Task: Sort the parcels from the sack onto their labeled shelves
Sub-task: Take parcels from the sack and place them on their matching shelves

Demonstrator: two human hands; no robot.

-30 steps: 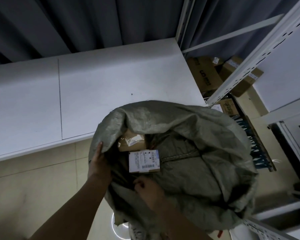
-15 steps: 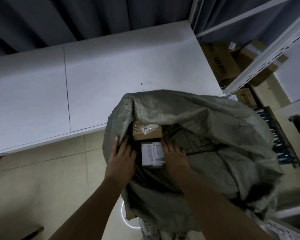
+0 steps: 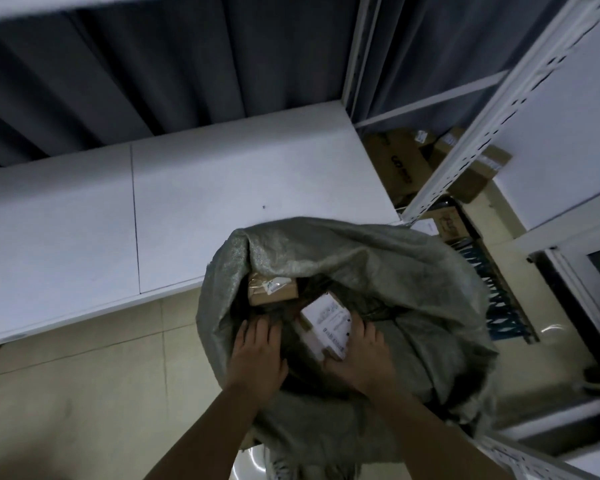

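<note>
A grey-green woven sack (image 3: 378,271) stands open on the floor in front of me. Inside its mouth lies a brown cardboard parcel (image 3: 272,291) with a small label, at the far left. Nearer me is a small box with a white shipping label (image 3: 326,322), tilted up. My right hand (image 3: 359,358) grips this labelled box from its right and lower side. My left hand (image 3: 257,355) reaches into the sack's left side, fingers spread against the dark inside, holding nothing that I can see.
A long white shelf board (image 3: 187,202) runs just beyond the sack. A white perforated rack upright (image 3: 471,140) rises at right, with brown cartons (image 3: 399,164) behind it and a blue crate (image 3: 499,299) beside the sack. Beige floor tiles (image 3: 84,393) lie at left.
My right hand has closed round the white-labelled box and tilted it up toward the right. My left hand has slid from the sack's rim deeper inside. The view shifted slightly.
</note>
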